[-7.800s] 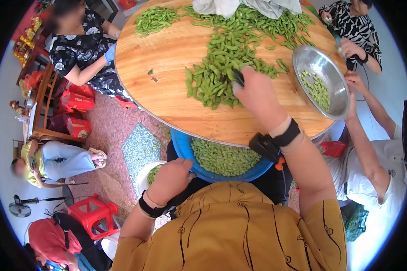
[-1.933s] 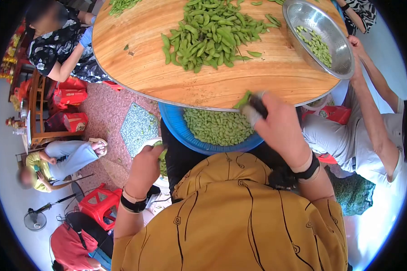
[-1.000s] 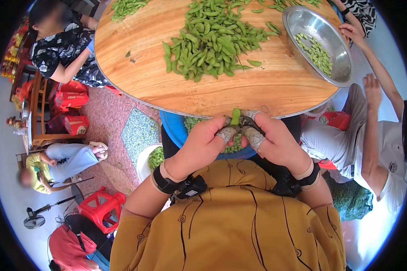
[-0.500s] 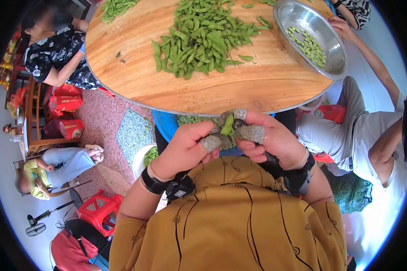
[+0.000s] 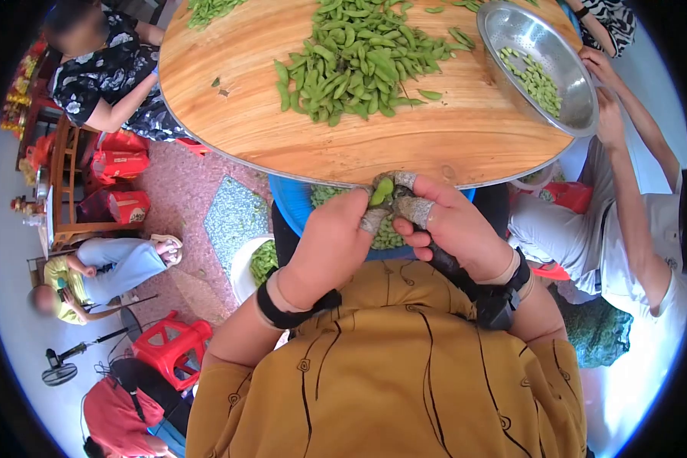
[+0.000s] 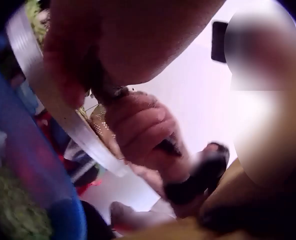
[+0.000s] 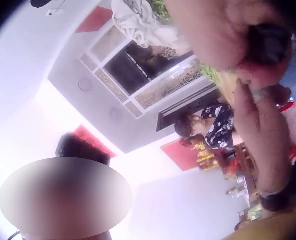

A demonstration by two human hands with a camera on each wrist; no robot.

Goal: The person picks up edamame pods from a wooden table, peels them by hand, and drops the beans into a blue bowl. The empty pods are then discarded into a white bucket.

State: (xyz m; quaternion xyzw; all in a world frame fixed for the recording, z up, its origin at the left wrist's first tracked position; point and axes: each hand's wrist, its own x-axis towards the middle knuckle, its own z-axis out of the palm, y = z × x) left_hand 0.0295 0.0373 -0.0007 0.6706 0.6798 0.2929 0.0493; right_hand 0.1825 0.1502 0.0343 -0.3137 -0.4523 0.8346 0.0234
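My left hand [image 5: 330, 237] pinches a green soybean pod [image 5: 382, 191] between thumb and forefinger, at the table's near edge above the blue basin [image 5: 288, 202]. Against it, from the other side, my right hand [image 5: 469, 233] has its taped thumb and forefinger at the pod. Grey tape wraps fingertips on both hands. Curled fingers of the right hand hold a dark tool [image 7: 268, 45], mostly hidden in the palm; I cannot tell its kind. Shelled beans [image 5: 389, 235] fill the basin under the hands.
A pile of pods [image 5: 359, 65] lies on the round wooden table [image 5: 237, 114]. A steel colander [image 5: 504, 34] with some shelled beans tilts at the right, a seated person's hand at its rim. A white bucket [image 5: 240, 271] of pods stands left of the basin.
The right hand came from the pod pile to the near edge with a pod. My left hand moved from beside the white bucket to meet it; since then both work close together at the pod.
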